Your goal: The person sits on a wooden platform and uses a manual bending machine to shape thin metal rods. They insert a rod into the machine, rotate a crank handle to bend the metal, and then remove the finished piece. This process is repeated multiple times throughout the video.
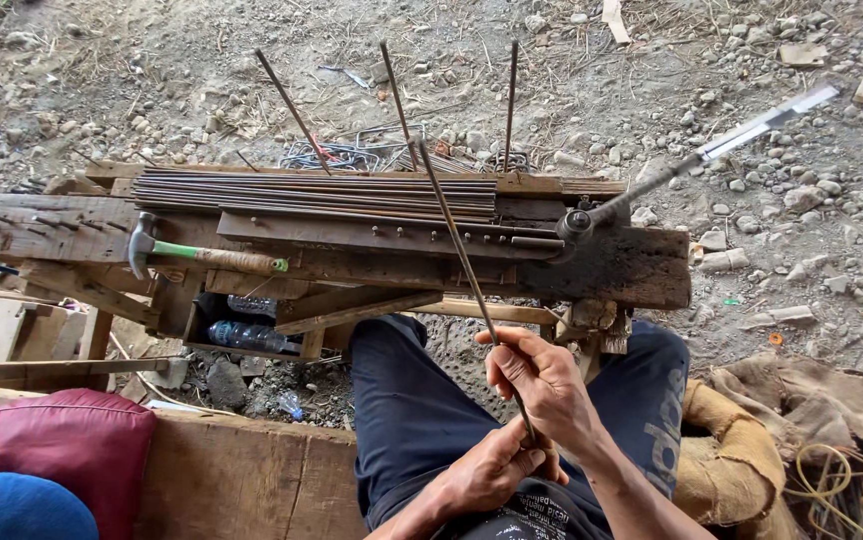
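Gravel ground, one wooden bench (pixel 612 270), one hammer (pixel 202 257), both hands (pixel 542 385) gripping one rod (pixel 467 265)

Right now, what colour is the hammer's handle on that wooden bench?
Green near the head, tan toward the grip end; the hammer shows clearly in the head view.

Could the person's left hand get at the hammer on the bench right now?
Probably not at once: the left hand is closed on the thin steel rod together with the right hand. The hammer itself lies uncovered on the wooden bench.
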